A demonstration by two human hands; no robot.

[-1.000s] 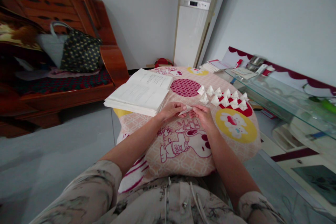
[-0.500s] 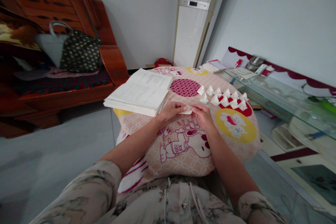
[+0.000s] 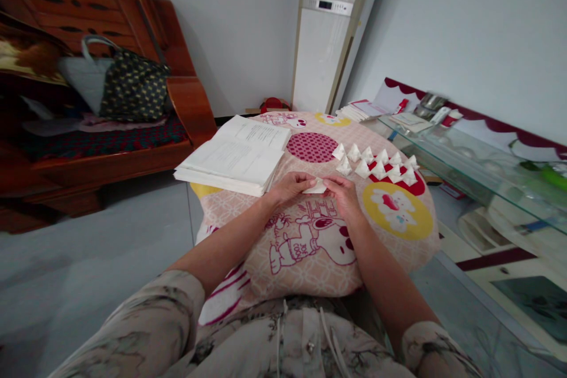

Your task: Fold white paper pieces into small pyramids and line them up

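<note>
Left hand (image 3: 292,187) and right hand (image 3: 342,192) pinch paper (image 3: 315,188), its folds unclear; white pyramids (image 3: 380,170) stand beyond. A book (image 3: 239,150) lies open.

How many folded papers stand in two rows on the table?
11 folded papers, to the right of the book: six in the far row, five in the near row. Some overlap, but none looks hidden. The held paper is not counted.

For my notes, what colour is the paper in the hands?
The paper looks white, in the head view.
</note>
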